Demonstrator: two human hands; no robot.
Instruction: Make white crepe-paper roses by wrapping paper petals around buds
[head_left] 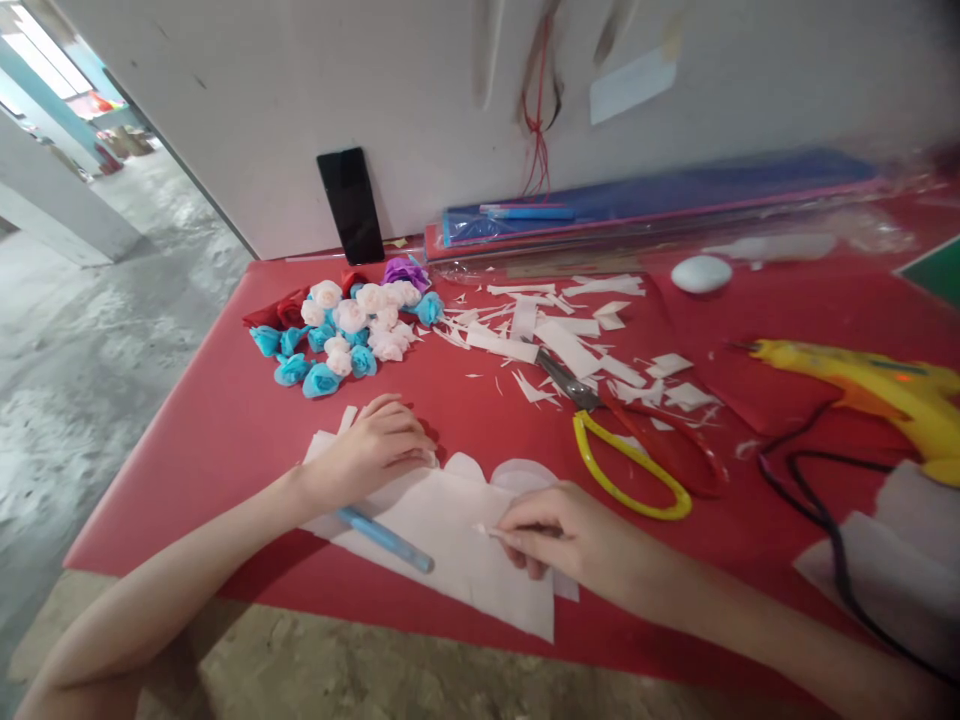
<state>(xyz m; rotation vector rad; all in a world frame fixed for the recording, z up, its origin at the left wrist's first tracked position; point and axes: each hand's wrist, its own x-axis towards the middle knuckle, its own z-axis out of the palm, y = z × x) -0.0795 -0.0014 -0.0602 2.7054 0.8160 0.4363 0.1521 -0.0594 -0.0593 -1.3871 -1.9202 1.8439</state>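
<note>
My left hand point(386, 438) rests on the upper left part of a white paper sheet point(480, 560), fingers bent and close together; what lies under the fingertips is hidden. A small thin white piece point(489, 530) is pinched between the thumb and fingers of my right hand point(541, 530), over the right half of the sheet. Between the hands, a blue pen point(386, 540) lies slantwise on the paper. Rounded white paper pieces point(525, 474) stick out past the sheet's far edge. Yellow-and-red handled scissors point(585, 392) lie beyond my right hand, among white paper scraps point(570, 346).
White and blue paper roses point(352, 325) are heaped at the back left, near a black phone point(351, 205) leaning on the wall. On the right are a yellow glue gun point(862, 375), its dark cord point(825, 515) and a white egg-shaped object point(701, 274). Wrapped blue sheets point(660, 200) lie behind.
</note>
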